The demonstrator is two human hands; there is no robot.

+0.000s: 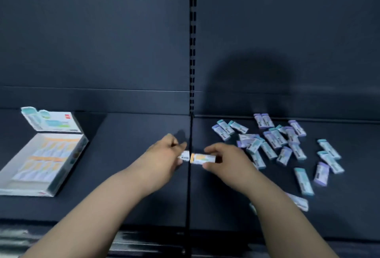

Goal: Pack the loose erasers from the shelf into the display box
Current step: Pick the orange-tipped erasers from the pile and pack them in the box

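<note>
The open white display box (67, 172) lies at the left of the dark shelf, its lid (51, 121) propped up behind it and rows of orange-ended erasers inside. Several loose teal and purple erasers (275, 140) are scattered on the right. At the shelf's middle my right hand (225, 160) pinches an orange-ended eraser (202, 158) by its right end. My left hand (164, 155) holds a small white eraser (184, 156) right beside it; the two erasers nearly touch end to end.
A slotted upright (192, 52) runs down the dark back wall and a seam splits the shelf (131, 134) below it. The shelf's front edge (156, 224) crosses under my forearms. One eraser (299, 202) lies close to my right forearm.
</note>
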